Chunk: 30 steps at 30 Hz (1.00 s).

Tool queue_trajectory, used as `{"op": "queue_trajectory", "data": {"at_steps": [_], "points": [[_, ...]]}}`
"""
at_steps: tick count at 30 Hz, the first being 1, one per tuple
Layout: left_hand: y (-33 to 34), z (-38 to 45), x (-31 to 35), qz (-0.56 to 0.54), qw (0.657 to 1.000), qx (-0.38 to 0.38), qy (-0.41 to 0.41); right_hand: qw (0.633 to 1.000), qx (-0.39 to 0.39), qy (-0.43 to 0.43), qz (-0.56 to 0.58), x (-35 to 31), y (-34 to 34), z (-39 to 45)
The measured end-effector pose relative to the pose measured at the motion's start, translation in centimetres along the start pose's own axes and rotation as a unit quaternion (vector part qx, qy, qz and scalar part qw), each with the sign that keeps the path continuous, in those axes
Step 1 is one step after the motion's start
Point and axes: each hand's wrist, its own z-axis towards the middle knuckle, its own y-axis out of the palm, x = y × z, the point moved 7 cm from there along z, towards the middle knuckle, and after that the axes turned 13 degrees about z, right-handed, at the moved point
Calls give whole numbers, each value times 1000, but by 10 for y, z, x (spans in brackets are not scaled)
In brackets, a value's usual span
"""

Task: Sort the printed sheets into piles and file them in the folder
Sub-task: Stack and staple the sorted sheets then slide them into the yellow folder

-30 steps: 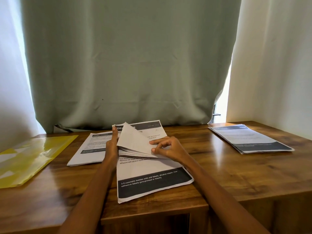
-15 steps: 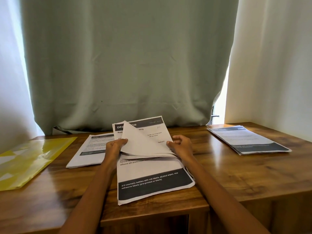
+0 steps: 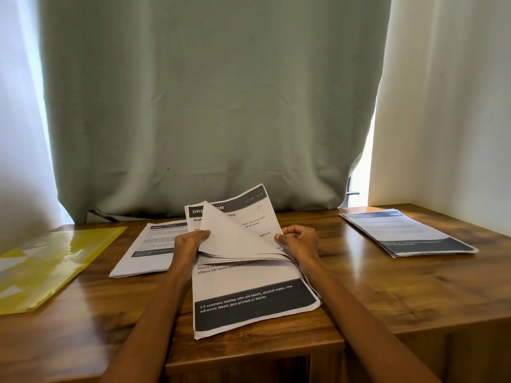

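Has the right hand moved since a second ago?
Yes. The right hand has shifted rightward, from the middle of the lifted sheets to their right edge, toward the pile on the right, where it now pinches them.

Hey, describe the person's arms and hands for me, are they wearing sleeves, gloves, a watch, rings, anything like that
Both forearms are bare as far as the view reaches: no sleeves show. The left hand and the right hand wear no gloves. No watch, bracelet or band shows on either wrist, and no ring is visible on the fingers that can be seen. The nails look short and unpainted.
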Motion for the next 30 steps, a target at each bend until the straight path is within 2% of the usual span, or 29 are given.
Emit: {"op": "queue_trajectory", "data": {"at_steps": [13,15,17,20,22,26,30], "points": [[1,-3,0,-5,1000,0,-3,999,-21,-10,31,-8,4,-4],[0,-3,0,-7,1000,6,-7,995,-78,-12,68,-14,12,-7],[-2,-2,-1,-10,1000,12,-6,978,-187,-16,88,-19,29,-15],[-6,-2,0,9,1000,29,5,949,-312,-43,20,-19,49,-29],[-6,-1,1,30,999,40,15,939,-339,-59,-7,-19,53,-31],[-10,4,-2,48,997,56,13,937,-341,-69,-26,-19,53,-29],[-12,10,-9,28,998,45,-18,943,-331,27,5,-9,52,-28]]}}
